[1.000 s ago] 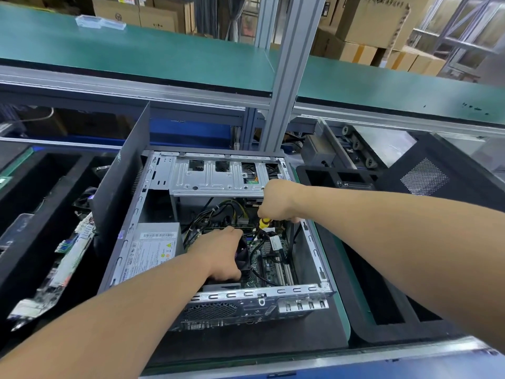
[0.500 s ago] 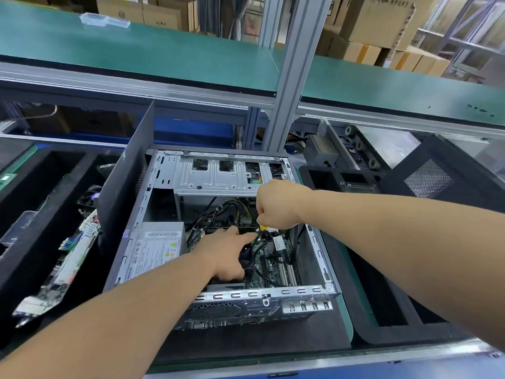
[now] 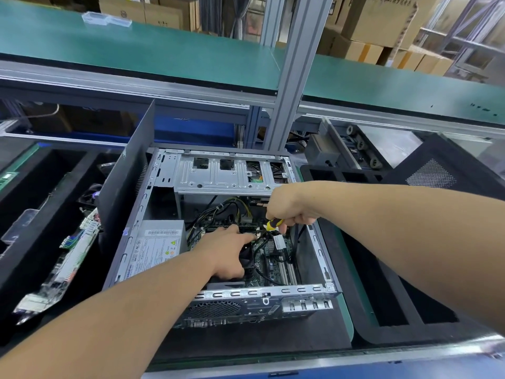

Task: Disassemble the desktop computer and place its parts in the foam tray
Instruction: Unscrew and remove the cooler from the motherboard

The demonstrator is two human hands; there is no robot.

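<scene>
The open desktop case (image 3: 300,292) lies on its side in front of me, with the power supply (image 3: 157,246), a drive cage (image 3: 221,176) and the motherboard (image 3: 276,266) inside. My right hand (image 3: 289,207) grips a yellow-and-black screwdriver (image 3: 274,224), its tip down among the cables near the board. My left hand (image 3: 228,254) rests inside the case on the black fan area, index finger stretched toward the screwdriver tip. A black foam tray (image 3: 41,203) to the left holds a bagged circuit board (image 3: 68,258).
A dark side panel (image 3: 128,170) leans upright against the case's left side. Another black foam tray (image 3: 382,283) lies to the right, with a mesh-vented panel (image 3: 437,176) behind it. An aluminium post (image 3: 295,72) and a green shelf (image 3: 164,47) stand behind the case.
My right hand has shifted slightly right and down with the screwdriver, whose yellow handle shows more below the fist. My left index finger has stretched out toward the tip.
</scene>
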